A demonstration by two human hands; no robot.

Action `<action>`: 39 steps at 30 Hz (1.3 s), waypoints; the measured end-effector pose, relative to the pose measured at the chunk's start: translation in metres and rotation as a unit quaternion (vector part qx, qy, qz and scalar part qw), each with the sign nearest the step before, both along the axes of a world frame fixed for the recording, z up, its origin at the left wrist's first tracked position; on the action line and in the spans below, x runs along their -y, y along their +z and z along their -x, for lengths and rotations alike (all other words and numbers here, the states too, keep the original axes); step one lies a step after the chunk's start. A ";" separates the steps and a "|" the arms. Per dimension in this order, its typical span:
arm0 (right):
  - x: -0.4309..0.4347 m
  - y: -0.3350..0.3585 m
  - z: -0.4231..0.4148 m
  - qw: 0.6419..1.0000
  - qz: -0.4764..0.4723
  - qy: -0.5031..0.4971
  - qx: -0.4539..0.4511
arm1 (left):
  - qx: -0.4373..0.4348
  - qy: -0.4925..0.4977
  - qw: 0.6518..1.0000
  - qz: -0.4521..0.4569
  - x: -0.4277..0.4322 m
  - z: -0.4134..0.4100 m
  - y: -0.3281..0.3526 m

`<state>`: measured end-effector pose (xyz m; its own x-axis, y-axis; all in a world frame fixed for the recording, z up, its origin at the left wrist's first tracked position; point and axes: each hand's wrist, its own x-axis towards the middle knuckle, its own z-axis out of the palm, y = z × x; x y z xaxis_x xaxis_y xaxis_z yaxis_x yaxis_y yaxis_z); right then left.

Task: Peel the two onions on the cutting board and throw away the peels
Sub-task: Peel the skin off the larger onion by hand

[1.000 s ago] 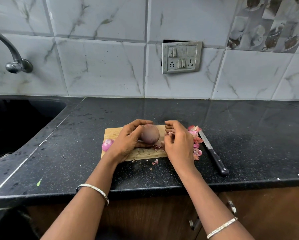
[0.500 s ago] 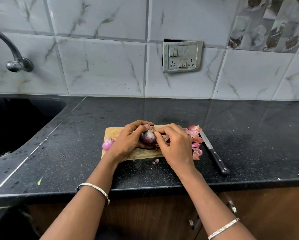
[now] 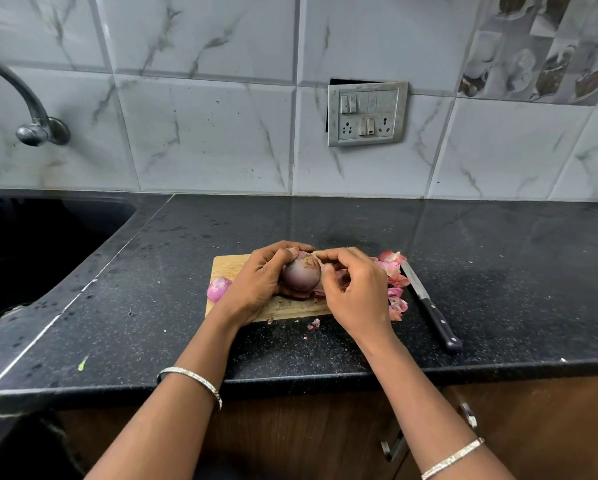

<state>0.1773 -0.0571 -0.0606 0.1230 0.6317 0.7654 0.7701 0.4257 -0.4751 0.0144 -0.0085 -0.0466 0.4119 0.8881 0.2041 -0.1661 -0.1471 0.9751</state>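
A purple onion [image 3: 301,277] is held just above the wooden cutting board [image 3: 228,266], root end up. My left hand [image 3: 257,284] grips it from the left with fingers curled over the top. My right hand [image 3: 354,291] is at its right side, fingertips pinching at the skin near the root end. A second, peeled pink onion [image 3: 218,289] lies at the board's left edge, partly behind my left wrist. Loose pink peels [image 3: 393,275] are piled at the board's right end, behind my right hand.
A black-handled knife [image 3: 429,306] lies on the dark counter right of the peels. Small peel scraps [image 3: 314,323] lie in front of the board. A black sink [image 3: 31,251] and tap [image 3: 31,109] are at the left. The counter's front edge is close below.
My right hand moved in from beside the onion to its top and now pinches at the skin by the root end. The onion has turned slightly in my left hand.
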 end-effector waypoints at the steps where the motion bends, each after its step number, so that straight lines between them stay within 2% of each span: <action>1: 0.001 0.001 0.001 1.000 0.001 0.014 -0.005 | 0.000 -0.002 1.000 -0.001 0.000 0.000 0.000; 9: -0.002 -0.003 -0.004 0.996 -0.023 0.065 -0.054 | -0.016 -0.001 1.000 -0.018 -0.004 0.000 -0.004; 12: 0.000 -0.004 -0.001 0.998 -0.034 0.050 -0.015 | -0.021 0.000 0.999 -0.028 -0.005 0.000 -0.005; 17: 0.001 -0.004 0.006 0.992 -0.071 -0.013 0.106 | -0.022 -0.007 0.999 -0.022 -0.004 0.001 -0.004; 20: 0.002 -0.004 0.006 0.990 -0.070 -0.024 0.124 | -0.028 -0.015 0.999 -0.030 -0.005 0.001 -0.005; 26: 0.001 -0.002 0.002 0.999 -0.038 -0.012 0.035 | -0.018 -0.008 0.999 -0.033 -0.004 -0.002 -0.005; 30: -0.002 -0.003 -0.004 0.998 0.012 0.045 -0.035 | -0.003 -0.003 1.000 -0.028 -0.003 0.000 -0.004; 34: -0.002 -0.002 -0.005 0.995 0.020 0.074 -0.062 | 0.004 -0.008 1.000 -0.020 -0.002 -0.001 -0.003; 39: 0.000 0.000 -0.009 0.992 0.020 0.077 -0.097 | -0.029 -0.029 0.998 -0.047 -0.006 0.004 -0.007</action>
<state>0.1864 -0.0566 -0.0601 0.1646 0.6844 0.7103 0.5897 0.5090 -0.6270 0.0104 -0.0024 -0.0536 0.4764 0.8402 0.2589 -0.1200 -0.2296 0.9659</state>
